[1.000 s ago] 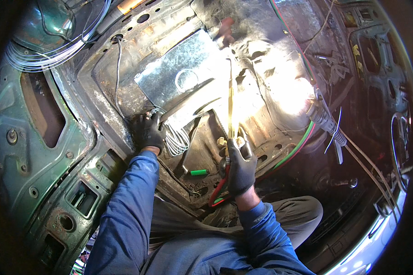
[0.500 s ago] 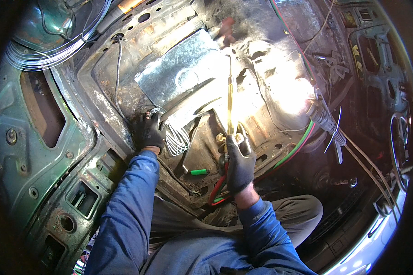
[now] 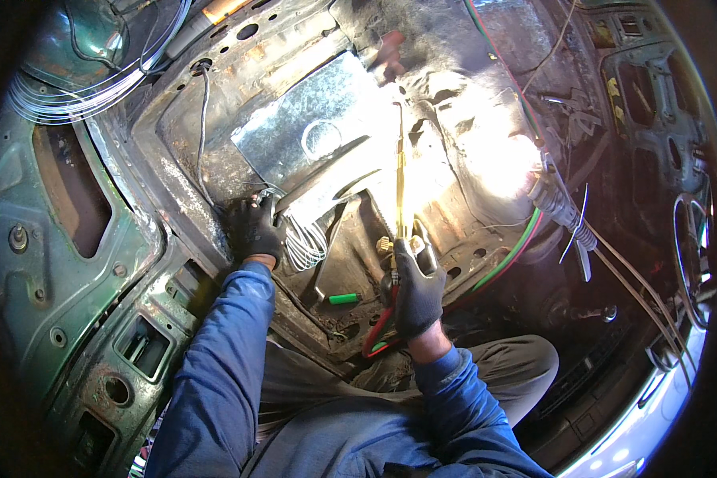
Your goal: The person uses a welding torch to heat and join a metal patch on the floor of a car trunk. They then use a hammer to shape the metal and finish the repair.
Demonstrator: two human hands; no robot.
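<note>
My right hand (image 3: 419,288), in a dark glove, is closed round the handle of a gas torch (image 3: 400,179). The torch's long brass tube points away from me, its tip lost in bright glare, and brass valve knobs (image 3: 385,244) sit beside the hand. On the left, my gloved left hand (image 3: 256,227) rests low over the rusty car floor, fingers curled at a coil of silvery wire (image 3: 305,243). Part of the coil is hidden by that hand. A flat grey metal sheet (image 3: 295,119) lies beyond both hands.
Red and green hoses (image 3: 506,263) curve past my right hand. A green-handled tool (image 3: 343,299) lies between my arms. A glaring work lamp (image 3: 561,203) is at right, pliers (image 3: 573,115) behind it. More coiled wire (image 3: 72,107) hangs over the green door (image 3: 64,263) at left.
</note>
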